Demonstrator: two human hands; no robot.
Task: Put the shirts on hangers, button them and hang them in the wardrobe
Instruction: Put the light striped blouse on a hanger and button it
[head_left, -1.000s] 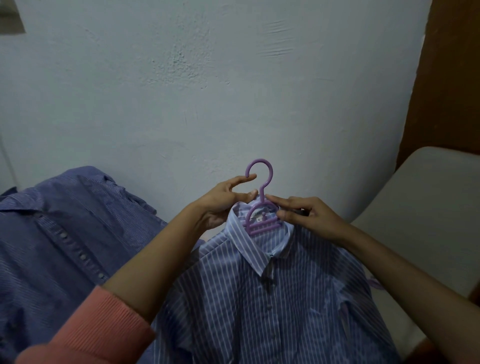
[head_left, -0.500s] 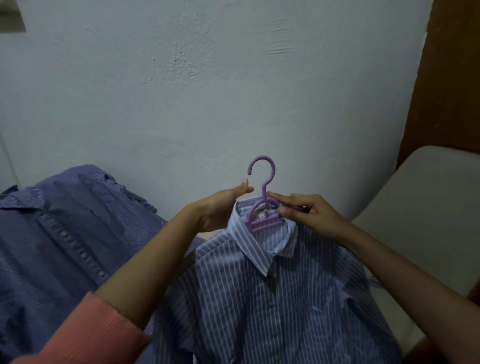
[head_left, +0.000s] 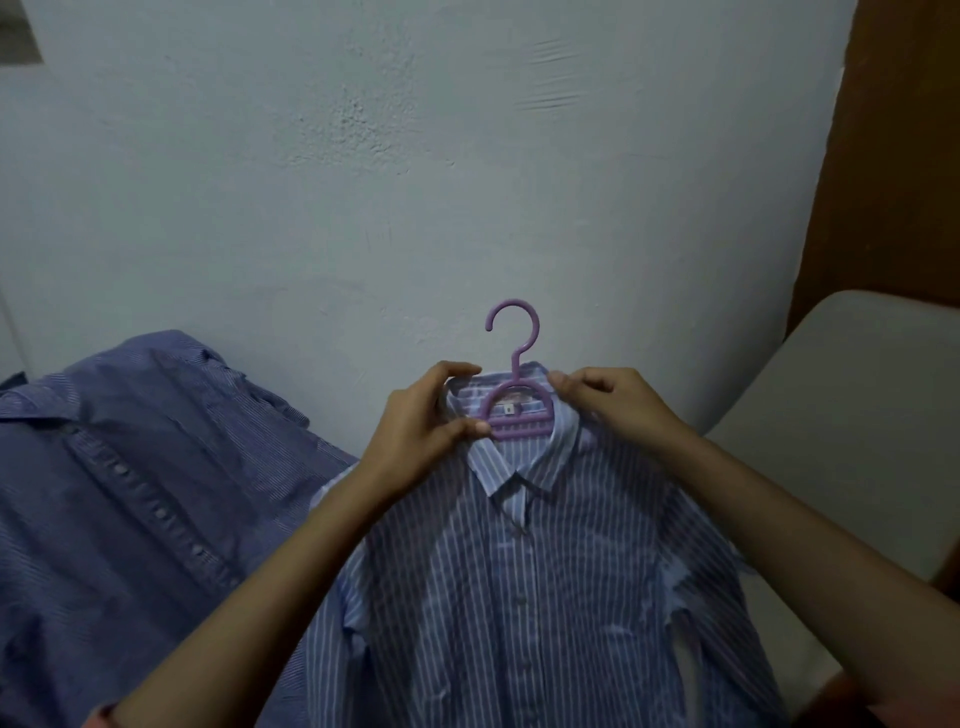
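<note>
A light blue shirt with white stripes (head_left: 524, 582) lies front up before me, buttoned down its placket. A purple plastic hanger (head_left: 514, 410) sits inside its collar, with the hook standing up above the neckline. My left hand (head_left: 426, 426) pinches the collar's left side, thumb by the hanger's lower bar. My right hand (head_left: 608, 400) pinches the collar's right side at the back. A darker blue striped shirt (head_left: 130, 478) lies spread to the left, its button row showing.
A pale plastered wall (head_left: 415, 182) rises right behind the shirts. A grey chair seat or cushion (head_left: 852, 415) sits at the right, with a brown wooden panel (head_left: 893, 156) above it.
Both hands have shifted from the hanger's neck onto the two sides of the collar. The collar now sits squarer around the hanger, and the hanger stands straighter.
</note>
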